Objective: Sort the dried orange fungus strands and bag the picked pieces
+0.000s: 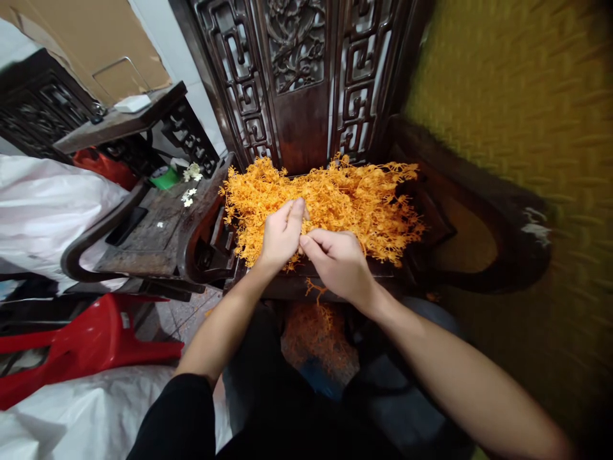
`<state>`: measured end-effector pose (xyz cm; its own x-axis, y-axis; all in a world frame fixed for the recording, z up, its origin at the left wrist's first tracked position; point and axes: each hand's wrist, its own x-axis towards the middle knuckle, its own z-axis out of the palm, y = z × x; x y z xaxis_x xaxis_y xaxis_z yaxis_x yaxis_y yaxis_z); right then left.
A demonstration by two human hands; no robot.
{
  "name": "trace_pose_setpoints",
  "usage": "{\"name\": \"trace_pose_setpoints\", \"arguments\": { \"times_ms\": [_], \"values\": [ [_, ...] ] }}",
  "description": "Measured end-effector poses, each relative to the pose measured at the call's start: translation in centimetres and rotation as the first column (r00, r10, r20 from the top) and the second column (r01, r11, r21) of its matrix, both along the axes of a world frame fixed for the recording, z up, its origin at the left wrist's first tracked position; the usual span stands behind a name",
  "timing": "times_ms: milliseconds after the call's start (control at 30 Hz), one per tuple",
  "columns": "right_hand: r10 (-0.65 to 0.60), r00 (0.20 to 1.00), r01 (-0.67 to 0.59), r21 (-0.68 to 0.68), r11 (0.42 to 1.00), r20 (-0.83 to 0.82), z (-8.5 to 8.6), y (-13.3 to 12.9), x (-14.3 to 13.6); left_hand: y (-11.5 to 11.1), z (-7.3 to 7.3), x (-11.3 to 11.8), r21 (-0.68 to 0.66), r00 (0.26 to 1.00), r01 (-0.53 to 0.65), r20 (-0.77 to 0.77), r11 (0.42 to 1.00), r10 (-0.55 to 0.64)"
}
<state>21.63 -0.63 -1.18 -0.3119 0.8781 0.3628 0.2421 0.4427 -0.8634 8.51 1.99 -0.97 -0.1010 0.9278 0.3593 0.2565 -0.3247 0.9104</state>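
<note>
A wide heap of orange, finely branched sprigs (383,211), plastic-looking, lies on the seat of a dark carved wooden chair (301,137). In front of the heap's middle, my left hand (282,233) is closed in a fist with the thumb up, a bit of orange showing at its fingers. Touching it from the right, my right hand (338,259) pinches with thumb and forefinger at the same orange sprig. The part inside the fingers is hidden. A loose orange twig (318,294) dangles below my right hand, over the seat's front edge.
Between my legs sits a bag or container (318,345) with orange bits. At left are a dark side table (138,255) with green tape (164,177) and pale flower pieces, a red plastic stool (96,342) and white sacks (43,211). A yellowish textured surface (527,96) rises at right.
</note>
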Motion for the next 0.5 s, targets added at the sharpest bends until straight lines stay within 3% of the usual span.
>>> {"name": "trace_pose_setpoints", "arguments": {
  "times_ms": [67, 133, 233, 267, 367, 433, 500],
  "values": [
    [-0.012, 0.999, 0.011, -0.042, 0.999, -0.032, 0.4, -0.4, -0.1, 0.7, 0.1, -0.3, 0.020, 1.000, -0.015, 0.010, 1.000, 0.015],
    [0.001, 0.998, -0.003, -0.033, 0.999, -0.063, 0.9, -1.2, 0.1, 2.0, 0.4, -1.3, -0.047, 0.986, -0.087, 0.139, 0.995, 0.093],
    [0.045, 0.993, -0.041, 0.042, 0.998, -0.107, 1.5, -2.3, 0.7, 3.7, 0.6, -3.5, -0.251, 0.854, -0.192, 0.434, 0.949, 0.288],
    [0.058, 0.992, -0.053, 0.054, 0.997, -0.109, 1.5, -2.5, 0.9, 3.9, 0.7, -4.1, -0.261, 0.819, -0.185, 0.492, 0.947, 0.296],
    [0.084, 0.991, -0.081, 0.029, 0.996, -0.102, 1.0, -2.3, 1.2, 2.8, 0.8, -4.5, -0.261, 0.856, 0.051, 0.509, 0.964, 0.092],
    [0.101, 0.985, -0.106, -0.026, 0.994, -0.137, 0.4, -1.7, 1.2, 1.2, 1.0, -3.7, -0.256, 0.870, 0.232, 0.485, 0.938, -0.082],
    [0.096, 0.969, -0.124, -0.110, 0.986, -0.226, -0.3, -1.1, 1.1, -0.3, 1.3, -2.9, -0.257, 0.856, 0.341, 0.483, 0.904, -0.185]
  ]
}}
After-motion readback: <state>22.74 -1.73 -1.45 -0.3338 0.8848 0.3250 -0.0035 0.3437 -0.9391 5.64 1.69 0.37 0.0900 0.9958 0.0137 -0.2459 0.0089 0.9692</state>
